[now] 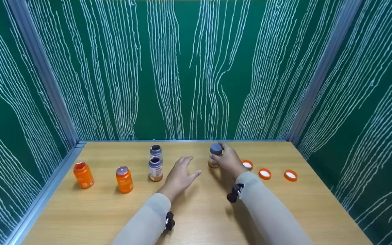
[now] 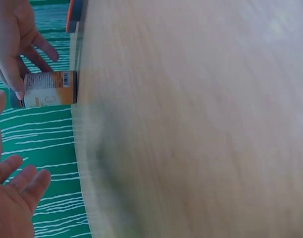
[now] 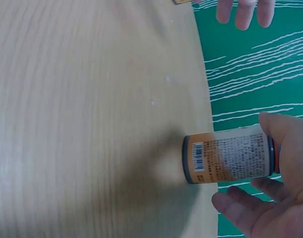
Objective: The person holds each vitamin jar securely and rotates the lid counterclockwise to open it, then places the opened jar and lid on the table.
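A bottle with a grey cap (image 1: 213, 157) stands upright toward the table's back edge, its orange and white label showing in both wrist views. My right hand (image 1: 230, 158) is around its capped end, thumb against one side. In the right wrist view, the fingers of the right hand (image 3: 285, 188) are spread, with a slight gap between them and the bottle (image 3: 228, 154). To the left, my left hand (image 1: 179, 177) hovers over the table, fingers extended and holding nothing. Nearest to it are two uncapped grey-topped bottles, a front one (image 1: 155, 169) and a back one (image 1: 156, 150).
Two orange bottles stand at left, one by the edge (image 1: 84, 175) and one nearer the middle (image 1: 124, 180). Orange caps with white insides lie at right: a partly hidden one (image 1: 247, 165), a middle one (image 1: 264, 174) and a far-right one (image 1: 290, 175). Green walls surround the wooden table (image 1: 196, 217).
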The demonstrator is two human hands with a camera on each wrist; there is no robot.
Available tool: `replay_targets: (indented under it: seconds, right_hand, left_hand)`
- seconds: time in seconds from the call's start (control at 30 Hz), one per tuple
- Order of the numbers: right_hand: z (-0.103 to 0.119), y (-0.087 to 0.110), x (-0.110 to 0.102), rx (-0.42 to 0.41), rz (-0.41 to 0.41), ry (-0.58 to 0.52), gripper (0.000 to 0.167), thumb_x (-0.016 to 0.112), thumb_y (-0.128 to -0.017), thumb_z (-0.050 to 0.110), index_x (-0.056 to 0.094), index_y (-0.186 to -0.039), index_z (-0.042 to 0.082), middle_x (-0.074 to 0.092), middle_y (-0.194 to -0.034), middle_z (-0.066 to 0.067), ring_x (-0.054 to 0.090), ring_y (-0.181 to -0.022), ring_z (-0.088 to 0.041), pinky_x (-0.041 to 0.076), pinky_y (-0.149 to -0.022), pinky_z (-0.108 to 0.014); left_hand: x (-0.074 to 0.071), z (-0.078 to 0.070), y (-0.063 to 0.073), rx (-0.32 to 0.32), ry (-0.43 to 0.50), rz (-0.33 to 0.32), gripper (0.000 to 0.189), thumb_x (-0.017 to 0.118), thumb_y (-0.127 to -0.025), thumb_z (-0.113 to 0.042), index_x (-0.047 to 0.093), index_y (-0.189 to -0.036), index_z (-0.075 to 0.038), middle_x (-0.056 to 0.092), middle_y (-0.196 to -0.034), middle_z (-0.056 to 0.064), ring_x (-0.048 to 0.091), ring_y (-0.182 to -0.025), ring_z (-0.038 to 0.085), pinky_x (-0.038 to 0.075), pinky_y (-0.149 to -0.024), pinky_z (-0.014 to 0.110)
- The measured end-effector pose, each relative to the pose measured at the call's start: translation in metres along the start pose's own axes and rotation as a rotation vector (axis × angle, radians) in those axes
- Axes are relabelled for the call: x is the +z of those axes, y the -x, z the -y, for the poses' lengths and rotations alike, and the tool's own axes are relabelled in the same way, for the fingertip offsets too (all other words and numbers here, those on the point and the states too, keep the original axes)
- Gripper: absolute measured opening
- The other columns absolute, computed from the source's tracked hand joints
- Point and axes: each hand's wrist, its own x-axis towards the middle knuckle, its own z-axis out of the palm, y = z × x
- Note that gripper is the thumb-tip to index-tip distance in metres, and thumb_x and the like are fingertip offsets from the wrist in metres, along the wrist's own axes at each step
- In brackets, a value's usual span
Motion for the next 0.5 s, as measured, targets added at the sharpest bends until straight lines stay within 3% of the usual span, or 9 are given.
replay_targets:
  seconds: [0.3,0.5]
  right_hand:
    - [0.001,0.000,0.002,0.057,-0.013,-0.043,0.077,0.084,-0.106,0.027,0.042,-0.169,0.015,0.054,-0.172,-0.021,0.054,-0.160,-0.040,0.043,-0.133,-0.060]
    - [0.007,0.008,0.001,0.074,0.008,-0.084,0.082,0.086,-0.104,0.031,0.040,-0.172,0.020,0.051,-0.173,-0.021,0.055,-0.157,-0.041,0.046,-0.130,-0.061]
  left_hand:
    - [0.004,0.002,0.003,-0.021,-0.003,0.015,0.072,0.080,-0.108,-0.042,0.051,-0.171,-0.021,0.049,-0.176,0.012,0.046,-0.166,0.039,0.041,-0.135,0.059]
    - [0.000,0.003,0.005,-0.014,-0.002,0.009,0.070,0.081,-0.107,-0.038,0.053,-0.169,-0.020,0.051,-0.174,0.012,0.047,-0.165,0.039,0.041,-0.136,0.060]
